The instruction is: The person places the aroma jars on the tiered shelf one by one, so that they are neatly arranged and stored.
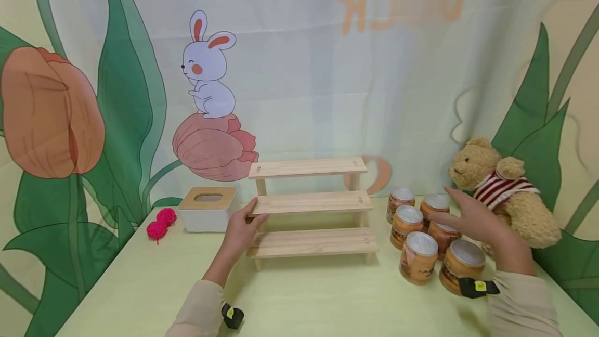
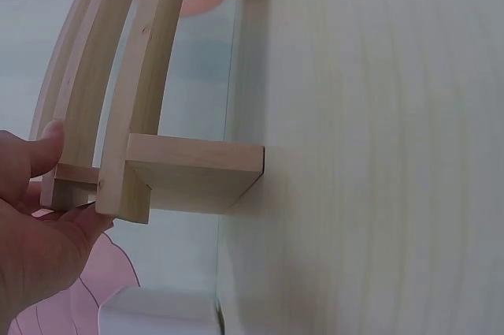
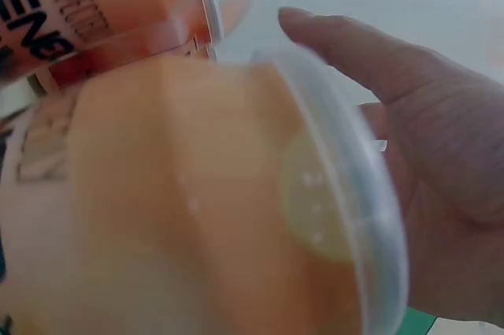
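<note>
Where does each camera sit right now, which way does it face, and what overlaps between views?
Head: worn on the head, looking forward and down at the table, shelf, cans, bear; both forearms show, left hand at the shelf's left end, right hand over the cans.
Left wrist: beside the shelf end, looking along the table; thumb and fingers touch the wood.
Right wrist: close against a blurred can; open palm shows beyond it.
Shared: head and left wrist both show the shelf; head and right wrist the cans.
</note>
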Demonstrator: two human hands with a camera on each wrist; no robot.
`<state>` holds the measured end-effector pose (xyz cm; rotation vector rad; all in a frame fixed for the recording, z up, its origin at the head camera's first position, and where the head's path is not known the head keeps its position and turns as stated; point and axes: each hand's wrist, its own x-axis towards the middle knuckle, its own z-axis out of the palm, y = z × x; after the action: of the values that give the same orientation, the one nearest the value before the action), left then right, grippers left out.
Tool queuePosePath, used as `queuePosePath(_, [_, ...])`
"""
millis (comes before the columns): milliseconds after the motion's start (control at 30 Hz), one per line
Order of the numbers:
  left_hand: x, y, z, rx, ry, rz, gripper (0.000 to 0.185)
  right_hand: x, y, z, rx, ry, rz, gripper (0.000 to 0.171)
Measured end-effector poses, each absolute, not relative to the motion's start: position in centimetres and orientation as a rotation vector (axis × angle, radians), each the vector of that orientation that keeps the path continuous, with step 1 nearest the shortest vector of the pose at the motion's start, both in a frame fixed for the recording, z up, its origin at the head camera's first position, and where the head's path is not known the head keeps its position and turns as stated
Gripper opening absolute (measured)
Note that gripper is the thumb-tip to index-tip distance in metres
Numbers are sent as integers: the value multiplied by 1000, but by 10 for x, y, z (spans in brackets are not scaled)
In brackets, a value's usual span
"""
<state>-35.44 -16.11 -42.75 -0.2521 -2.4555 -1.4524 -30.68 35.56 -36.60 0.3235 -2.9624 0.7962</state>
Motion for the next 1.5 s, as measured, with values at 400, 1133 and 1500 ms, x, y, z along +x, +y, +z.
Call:
queuePosePath(400, [-355, -162, -428, -215, -2461, -1500, 61, -308, 366, -374, 333, -3047, 717, 97])
queuePosePath(1133, [-356, -161, -428, -211, -2449, -1521, 62, -318, 392, -408, 289, -2952, 1006, 79])
queuePosePath(1500, [-353, -162, -426, -222, -2436, -1500, 61, -316, 394, -404, 8, -2958, 1205, 85])
